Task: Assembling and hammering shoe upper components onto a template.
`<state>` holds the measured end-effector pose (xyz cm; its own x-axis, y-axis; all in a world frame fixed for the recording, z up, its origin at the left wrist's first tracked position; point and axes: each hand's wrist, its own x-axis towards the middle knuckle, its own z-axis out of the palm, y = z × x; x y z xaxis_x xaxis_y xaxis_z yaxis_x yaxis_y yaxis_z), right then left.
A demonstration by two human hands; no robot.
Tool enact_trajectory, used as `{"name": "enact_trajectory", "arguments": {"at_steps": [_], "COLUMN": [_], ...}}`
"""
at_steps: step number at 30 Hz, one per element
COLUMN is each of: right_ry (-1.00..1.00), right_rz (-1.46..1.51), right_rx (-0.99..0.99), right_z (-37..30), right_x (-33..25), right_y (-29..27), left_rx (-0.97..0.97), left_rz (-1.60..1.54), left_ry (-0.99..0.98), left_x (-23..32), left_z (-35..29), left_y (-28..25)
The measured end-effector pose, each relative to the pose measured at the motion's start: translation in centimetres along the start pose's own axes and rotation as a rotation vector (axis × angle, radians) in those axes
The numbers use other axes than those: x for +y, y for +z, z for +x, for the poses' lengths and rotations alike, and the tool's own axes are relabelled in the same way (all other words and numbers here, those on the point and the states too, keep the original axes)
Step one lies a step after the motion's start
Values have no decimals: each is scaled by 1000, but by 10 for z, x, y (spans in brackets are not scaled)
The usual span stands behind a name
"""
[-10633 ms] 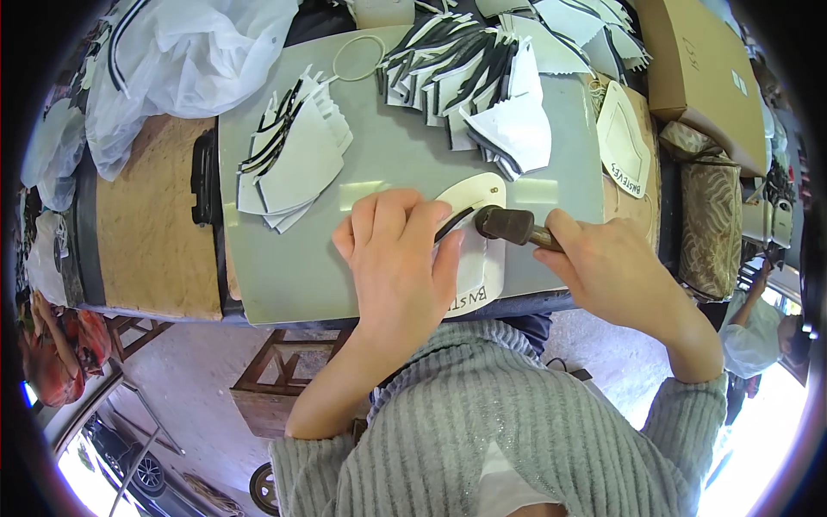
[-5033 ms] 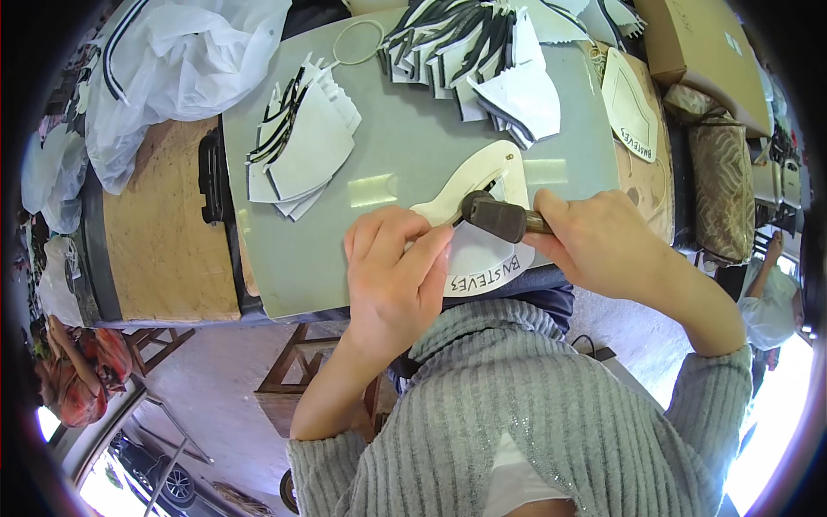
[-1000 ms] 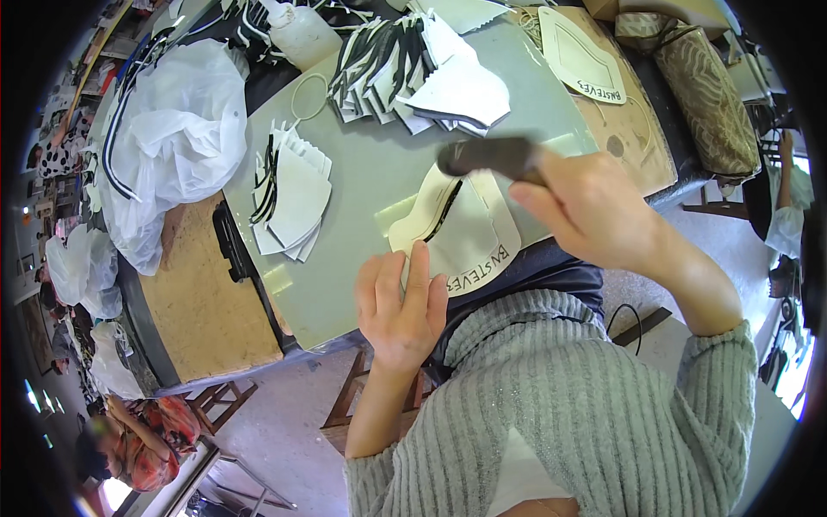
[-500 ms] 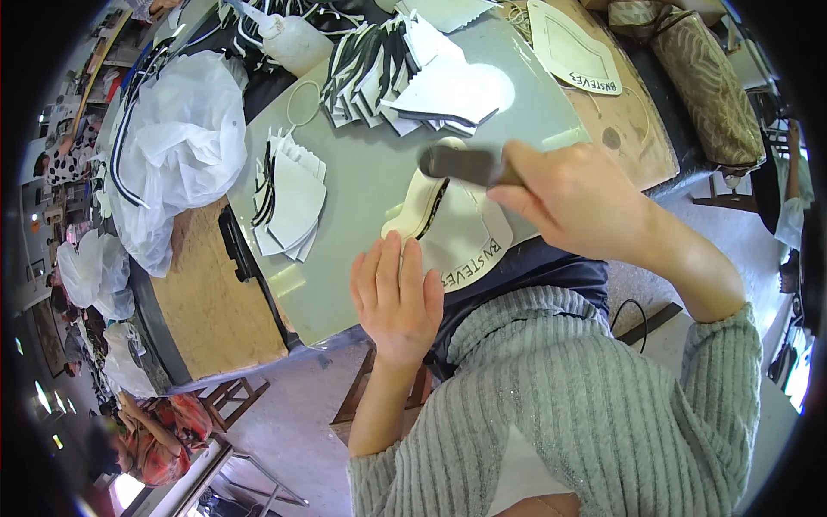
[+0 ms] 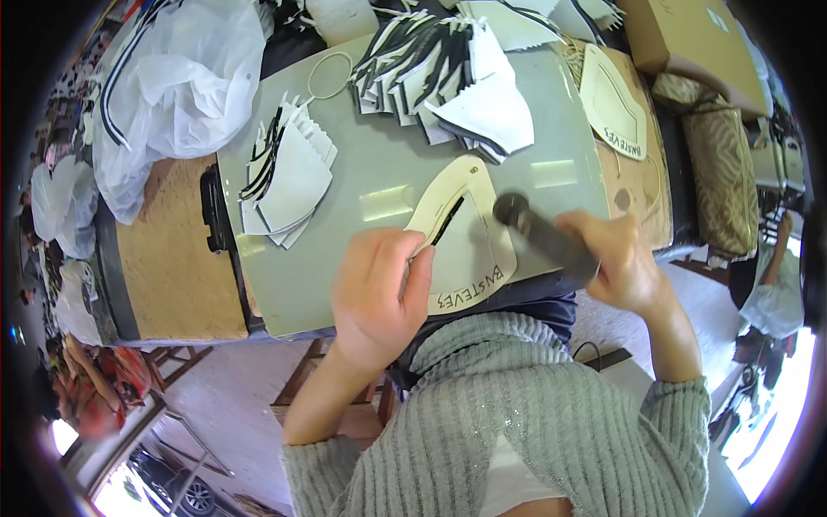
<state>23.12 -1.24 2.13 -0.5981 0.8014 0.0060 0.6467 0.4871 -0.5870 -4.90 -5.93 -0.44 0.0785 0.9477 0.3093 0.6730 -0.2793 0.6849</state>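
My right hand (image 5: 624, 263) grips a dark hammer (image 5: 551, 237), blurred by motion, its round end just right of a cream template (image 5: 478, 295). This template is a curved frame with dark lettering along its near side, lying at the near edge of a grey-green board (image 5: 362, 284). A black strip (image 5: 450, 221) runs along the inside of its left arm. My left hand (image 5: 379, 289) is closed at the template's left edge, thumb and forefinger pinched there. Its other fingers are curled and partly hidden.
Stacked white and black cut pieces (image 5: 448, 86) lie at the board's far side, a smaller stack (image 5: 289, 181) at its left. A second cream template (image 5: 616, 103) rests at the right, near a patterned roll (image 5: 722, 185). A white plastic bag (image 5: 185, 95) sits far left.
My left hand has gone from lying flat with fingers stretched to pinching the template's edge. The hammer has moved right, off the template's top. The whole view has shifted.
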Motion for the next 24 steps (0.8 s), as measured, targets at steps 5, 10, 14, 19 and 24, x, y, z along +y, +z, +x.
{"name": "enact_trajectory", "arguments": {"at_steps": [5, 10, 14, 19, 24], "right_ry": [-278, -341, -401, -436, -327], "right_rz": [-196, -203, -209, -193, -65], "right_rx": [-297, -465, -460, -428, -291], "right_z": [25, 40, 43, 40, 35], "right_x": [-14, -6, -4, 1, 24], "right_y": [-4, 3, 1, 5, -6], "left_rx": [-159, -289, -391, -407, -501], "left_rz": [-86, 23, 251, 343, 79], "left_ry": [-87, -76, -19, 32, -72], "left_x": [-10, -2, 9, 11, 2], "left_z": [25, 44, 50, 53, 68], "left_y": [2, 5, 11, 15, 2]}}
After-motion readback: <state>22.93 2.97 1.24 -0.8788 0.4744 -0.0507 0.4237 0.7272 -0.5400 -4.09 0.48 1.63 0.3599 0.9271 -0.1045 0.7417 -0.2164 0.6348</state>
